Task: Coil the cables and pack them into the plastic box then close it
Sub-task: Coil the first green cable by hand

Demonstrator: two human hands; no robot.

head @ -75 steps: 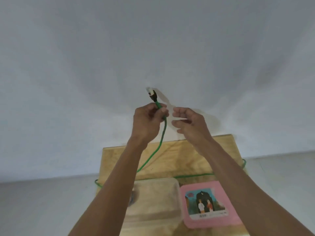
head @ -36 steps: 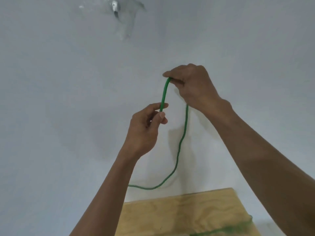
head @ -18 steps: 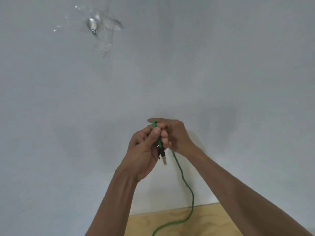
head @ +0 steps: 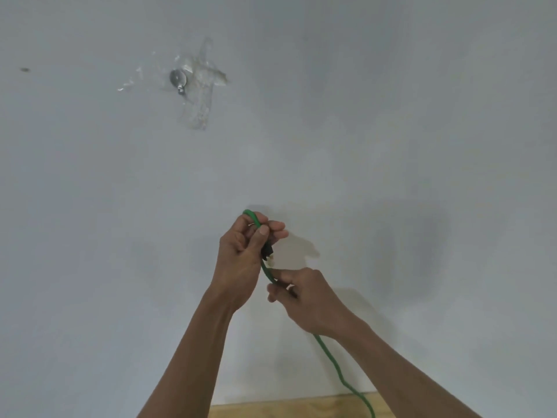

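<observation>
Pinched between the thumb and the curled fingers of the left hand (head: 241, 260), a small loop of the green cable (head: 330, 359) is held up in front of the wall (head: 391, 116). The top of the loop is seen as a green bend just above the fingers. From under the thumb a black plug (head: 267, 251) at the end of the cable points down, and its tip is slightly blurred.

Below the plug, the cable is gripped by the right hand (head: 304, 300), with the fingers curled round it and the thumb laid along it. The right hand is placed lower than the left hand and a little to the right of it; the two hands are near each other but are not touching. A short, almost straight piece of cable is stretched between them.

From under the right wrist the cable is let down loosely, and it is bent in a soft wave toward the wooden table (head: 286, 407), of which only a narrow strip is shown at the bottom edge. Whether the cable touches the table cannot be told, since it runs out of view there.

Far up on the wall, to the left, a small metal hook (head: 178, 79) is fixed under pieces of clear tape (head: 200, 101).
</observation>
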